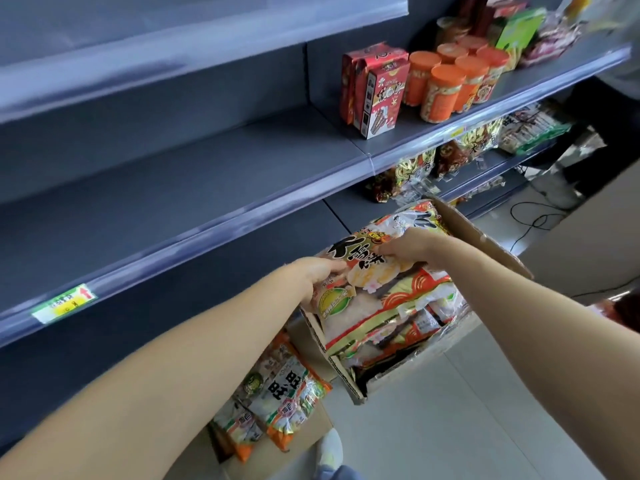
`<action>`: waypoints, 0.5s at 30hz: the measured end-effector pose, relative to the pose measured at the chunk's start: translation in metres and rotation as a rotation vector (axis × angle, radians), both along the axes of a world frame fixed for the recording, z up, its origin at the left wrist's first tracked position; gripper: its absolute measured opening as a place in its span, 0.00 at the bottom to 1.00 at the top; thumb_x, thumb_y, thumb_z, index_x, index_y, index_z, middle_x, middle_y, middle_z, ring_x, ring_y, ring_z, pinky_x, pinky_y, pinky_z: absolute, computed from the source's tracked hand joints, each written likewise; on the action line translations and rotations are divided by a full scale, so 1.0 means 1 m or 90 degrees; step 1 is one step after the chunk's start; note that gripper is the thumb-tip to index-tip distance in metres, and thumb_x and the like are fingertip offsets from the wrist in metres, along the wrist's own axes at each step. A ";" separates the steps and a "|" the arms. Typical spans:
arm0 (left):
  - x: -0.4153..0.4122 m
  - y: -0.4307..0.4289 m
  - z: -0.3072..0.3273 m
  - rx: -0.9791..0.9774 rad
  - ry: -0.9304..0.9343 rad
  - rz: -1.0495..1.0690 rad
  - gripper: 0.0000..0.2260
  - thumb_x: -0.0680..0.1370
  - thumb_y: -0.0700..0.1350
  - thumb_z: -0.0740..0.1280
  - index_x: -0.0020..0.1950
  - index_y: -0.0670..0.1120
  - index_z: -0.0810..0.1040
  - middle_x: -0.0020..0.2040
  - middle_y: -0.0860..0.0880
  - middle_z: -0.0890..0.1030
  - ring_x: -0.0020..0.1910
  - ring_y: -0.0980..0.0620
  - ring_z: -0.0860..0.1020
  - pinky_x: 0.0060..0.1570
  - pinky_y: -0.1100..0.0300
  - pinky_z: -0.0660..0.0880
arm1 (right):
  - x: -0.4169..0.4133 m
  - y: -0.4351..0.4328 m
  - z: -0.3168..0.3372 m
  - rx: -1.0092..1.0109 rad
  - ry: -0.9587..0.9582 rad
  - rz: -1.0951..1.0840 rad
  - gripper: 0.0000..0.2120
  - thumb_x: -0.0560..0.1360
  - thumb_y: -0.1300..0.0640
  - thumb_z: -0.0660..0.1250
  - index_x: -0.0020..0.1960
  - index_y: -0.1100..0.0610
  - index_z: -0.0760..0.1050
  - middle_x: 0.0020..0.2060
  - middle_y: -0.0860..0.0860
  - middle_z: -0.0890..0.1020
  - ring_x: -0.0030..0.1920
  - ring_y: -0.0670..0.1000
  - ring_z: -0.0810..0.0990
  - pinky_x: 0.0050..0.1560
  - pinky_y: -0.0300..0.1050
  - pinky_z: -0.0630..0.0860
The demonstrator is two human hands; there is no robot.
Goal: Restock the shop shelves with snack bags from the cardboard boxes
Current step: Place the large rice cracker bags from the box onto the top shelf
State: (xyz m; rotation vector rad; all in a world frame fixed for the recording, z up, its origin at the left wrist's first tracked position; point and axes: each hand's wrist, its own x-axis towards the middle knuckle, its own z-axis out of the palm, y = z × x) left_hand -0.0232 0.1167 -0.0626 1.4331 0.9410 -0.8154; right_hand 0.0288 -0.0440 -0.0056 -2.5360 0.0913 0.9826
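Hands, left and right, grip the top snack bag in the cardboard box.

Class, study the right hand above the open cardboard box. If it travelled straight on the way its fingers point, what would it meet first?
The right hand touches the top snack bag, so that comes first. Beyond the bag's edge, probably the grey shelf, though depth is unclear.
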 end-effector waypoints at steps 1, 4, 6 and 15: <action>0.001 0.002 0.013 -0.003 -0.012 -0.001 0.14 0.72 0.52 0.73 0.50 0.44 0.80 0.47 0.45 0.84 0.45 0.46 0.82 0.51 0.52 0.78 | -0.001 0.001 0.013 0.003 -0.005 0.013 0.30 0.79 0.45 0.61 0.74 0.61 0.62 0.74 0.59 0.64 0.72 0.59 0.64 0.69 0.49 0.64; 0.003 0.011 0.051 0.008 -0.068 -0.018 0.10 0.74 0.51 0.71 0.39 0.45 0.78 0.35 0.47 0.82 0.35 0.48 0.79 0.43 0.54 0.77 | -0.007 0.006 0.045 0.016 -0.022 0.024 0.25 0.81 0.47 0.56 0.75 0.57 0.62 0.74 0.58 0.62 0.73 0.59 0.62 0.71 0.49 0.60; 0.002 0.018 0.077 0.046 -0.129 -0.027 0.09 0.75 0.50 0.70 0.39 0.45 0.77 0.37 0.46 0.81 0.35 0.48 0.79 0.46 0.53 0.77 | -0.008 0.010 0.059 0.035 -0.049 0.030 0.29 0.78 0.42 0.61 0.72 0.60 0.66 0.72 0.60 0.67 0.70 0.60 0.68 0.68 0.51 0.65; -0.011 0.046 0.176 0.128 -0.395 0.049 0.14 0.78 0.34 0.64 0.64 0.40 0.72 0.38 0.46 0.80 0.29 0.50 0.80 0.19 0.62 0.75 | -0.010 0.039 0.135 0.202 -0.208 -0.013 0.24 0.75 0.47 0.66 0.63 0.63 0.74 0.47 0.55 0.80 0.41 0.51 0.76 0.43 0.45 0.73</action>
